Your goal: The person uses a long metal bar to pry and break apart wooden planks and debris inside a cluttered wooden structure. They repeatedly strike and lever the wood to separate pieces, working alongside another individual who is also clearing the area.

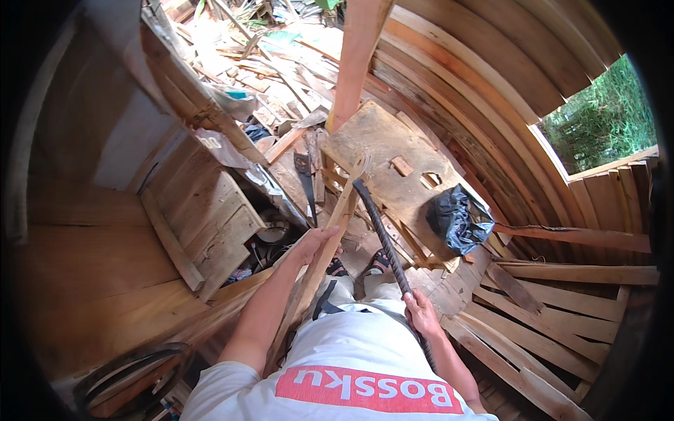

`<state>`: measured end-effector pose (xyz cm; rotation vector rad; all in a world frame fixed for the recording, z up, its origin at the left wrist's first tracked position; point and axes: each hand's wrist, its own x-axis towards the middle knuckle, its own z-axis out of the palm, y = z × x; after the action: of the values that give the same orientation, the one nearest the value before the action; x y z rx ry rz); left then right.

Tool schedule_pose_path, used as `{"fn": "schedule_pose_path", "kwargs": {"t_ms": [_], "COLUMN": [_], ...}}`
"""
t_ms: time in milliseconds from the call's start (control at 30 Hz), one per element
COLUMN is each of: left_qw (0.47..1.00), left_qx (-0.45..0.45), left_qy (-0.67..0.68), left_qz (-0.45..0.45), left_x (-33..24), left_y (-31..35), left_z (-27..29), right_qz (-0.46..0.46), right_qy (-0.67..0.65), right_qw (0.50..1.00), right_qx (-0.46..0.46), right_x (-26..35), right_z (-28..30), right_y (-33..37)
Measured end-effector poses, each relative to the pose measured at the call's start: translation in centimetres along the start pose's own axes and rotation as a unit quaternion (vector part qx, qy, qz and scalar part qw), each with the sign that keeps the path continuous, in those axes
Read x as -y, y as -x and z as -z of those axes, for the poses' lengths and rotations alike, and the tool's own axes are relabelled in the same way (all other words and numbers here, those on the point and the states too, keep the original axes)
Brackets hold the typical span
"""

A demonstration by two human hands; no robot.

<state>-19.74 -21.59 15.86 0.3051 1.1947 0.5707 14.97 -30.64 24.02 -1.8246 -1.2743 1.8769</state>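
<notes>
My left hand (316,242) grips a long narrow wooden plank (335,226) that stands tilted in front of me, its splintered top end near a workbench. My right hand (421,313) is shut on a dark ribbed steel bar (382,235) with a bent tip. The bar's tip reaches the upper end of the plank, touching or very close to it. My feet in sandals (379,263) show below, between the two hands.
A worn wooden workbench (382,151) with a black plastic bag (458,219) stands ahead. A handsaw (306,184) lies among scrap boards. A wooden post (354,56) rises at the top. Plank walls curve on the right, with an opening onto greenery (604,119). Loose boards lie at lower right.
</notes>
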Motion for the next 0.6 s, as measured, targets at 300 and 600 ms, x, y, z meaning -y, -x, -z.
{"fn": "schedule_pose_path", "kwargs": {"t_ms": [300, 600], "left_qw": [0.997, 0.999], "left_qx": [0.052, 0.014], "left_qy": [0.019, 0.031], "left_qz": [0.046, -0.026], "left_x": [1.6, 1.7], "left_y": [-10.0, -13.8], "left_z": [-4.3, -6.7], "right_qz": [-0.068, -0.063], "right_qy": [0.104, 0.176], "right_qw": [0.991, 0.982], "right_qx": [-0.045, -0.037], "right_x": [-5.0, -1.9], "right_z": [6.1, 7.8], "right_y": [-0.9, -2.4]}}
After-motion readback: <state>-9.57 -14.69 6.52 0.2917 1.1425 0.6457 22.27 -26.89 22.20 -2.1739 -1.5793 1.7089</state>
